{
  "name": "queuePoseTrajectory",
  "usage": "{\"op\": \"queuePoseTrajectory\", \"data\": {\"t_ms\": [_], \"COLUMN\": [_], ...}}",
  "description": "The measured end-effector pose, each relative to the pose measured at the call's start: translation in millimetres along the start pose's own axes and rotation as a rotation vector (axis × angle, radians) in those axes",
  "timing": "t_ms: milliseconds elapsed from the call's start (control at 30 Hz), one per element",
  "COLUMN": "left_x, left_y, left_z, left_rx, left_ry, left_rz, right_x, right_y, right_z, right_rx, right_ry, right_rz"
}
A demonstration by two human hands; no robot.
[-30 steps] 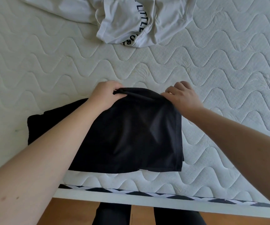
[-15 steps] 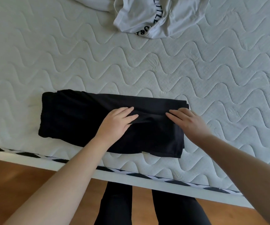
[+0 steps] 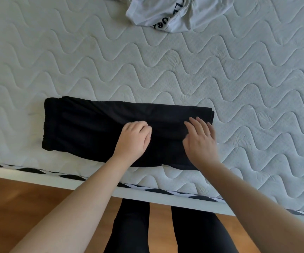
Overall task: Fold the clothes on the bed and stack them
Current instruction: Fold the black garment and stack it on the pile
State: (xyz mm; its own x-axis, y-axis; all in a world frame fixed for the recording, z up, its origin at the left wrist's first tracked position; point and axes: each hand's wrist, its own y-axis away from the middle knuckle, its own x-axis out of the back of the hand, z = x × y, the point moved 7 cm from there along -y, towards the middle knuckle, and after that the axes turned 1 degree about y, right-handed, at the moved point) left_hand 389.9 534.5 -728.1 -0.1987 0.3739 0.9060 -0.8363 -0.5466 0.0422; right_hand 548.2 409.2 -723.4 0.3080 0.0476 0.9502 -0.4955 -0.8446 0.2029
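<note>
Black garment (image 3: 96, 128) folded into a strip at bed (image 3: 238, 88) edge, 6 o'clock. Left hand (image 3: 133, 137) curled, knuckles down; right hand (image 3: 200, 137) spread flat, likely pressing the fold. White shirt (image 3: 165, 13) unfolded, 12 o'clock.

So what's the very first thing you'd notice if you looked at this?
The black garment, folded into a long strip near the front edge of the pale quilted mattress, stands out most. Both hands lie on its right half: the left hand with curled fingers, the right hand with fingers spread flat. At the far edge lies a crumpled white garment with dark lettering, not yet folded.
</note>
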Motion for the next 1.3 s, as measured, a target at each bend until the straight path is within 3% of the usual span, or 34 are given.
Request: {"op": "queuePoseTrajectory", "data": {"t_ms": [133,267,367,600,700,867,1067,1200,1300], "left_x": [0.4,-40.2,-61.6,-68.9,-66.7,-80.8,-102.3,-106.0,-107.4], "left_y": [-41.5,-51.9,-43.1,-42.1,-42.1,-17.6,12.8,10.1,8.9], "left_z": [-4.6,-20.0,-26.3,-26.8,-22.4,31.3,56.4,56.0,55.6], "left_rx": [0.095,0.237,0.231,0.176,0.124,-0.129,-0.072,-0.073,-0.07], "left_ry": [-0.052,-0.176,-0.264,-0.29,-0.318,-0.261,-0.269,-0.294,-0.317], "left_rz": [0.132,-0.07,-0.088,-0.032,-0.039,-0.094,-0.157,-0.17,-0.176], "right_x": [-5.1,-36.8,-65.2,-66.8,-57.1,-39.1,-33.3,-36.3,-30.0], "right_y": [-34.8,-63.8,-62.4,-53.1,-41.4,-31.9,-17.4,-22.3,-26.0], "right_z": [-39.0,-56.2,-45.3,18.4,49.0,69.1,96.3,89.5,83.7], "right_rx": [0.053,0.019,0.009,-0.035,-0.125,-0.282,-0.686,-0.564,-0.452], "right_ry": [-0.12,-0.131,-0.058,0.121,0.101,-0.088,-0.373,-0.256,-0.358], "right_rz": [0.083,-0.001,-0.086,-0.074,-0.079,-0.075,-0.04,-0.152,-0.123]}}
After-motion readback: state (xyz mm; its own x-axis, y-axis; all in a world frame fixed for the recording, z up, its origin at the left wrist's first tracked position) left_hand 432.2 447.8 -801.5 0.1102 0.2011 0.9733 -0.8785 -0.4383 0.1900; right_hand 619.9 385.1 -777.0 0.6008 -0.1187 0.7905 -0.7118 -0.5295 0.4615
